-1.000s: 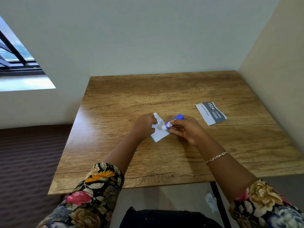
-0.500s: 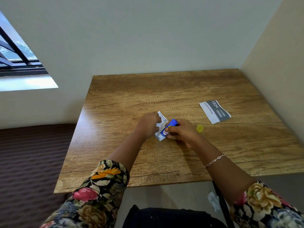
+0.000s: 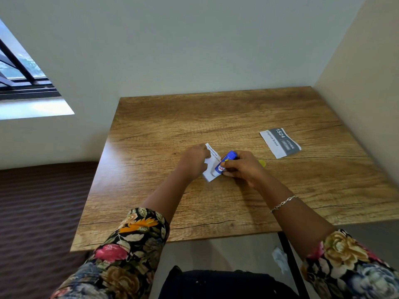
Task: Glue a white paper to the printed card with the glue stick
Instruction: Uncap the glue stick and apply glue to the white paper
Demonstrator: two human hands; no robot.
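Observation:
A small white paper (image 3: 212, 164) with a line of print along its far edge lies on the wooden table (image 3: 216, 117), near the middle. My left hand (image 3: 192, 161) holds down its left side with curled fingers. My right hand (image 3: 241, 168) grips a blue glue stick (image 3: 224, 164), tilted, its white tip down on the paper's near end. The printed card (image 3: 280, 142), grey and white with "1524", lies apart at the right.
A small yellow cap (image 3: 262, 162) sits on the table just right of my right hand. Walls close off the table's back and right sides. A window is at the far left. A black table leg (image 3: 289, 255) shows below the front edge.
The glue stick's tip has slid from the paper's middle toward its near end. The yellow cap came into view beside my right hand.

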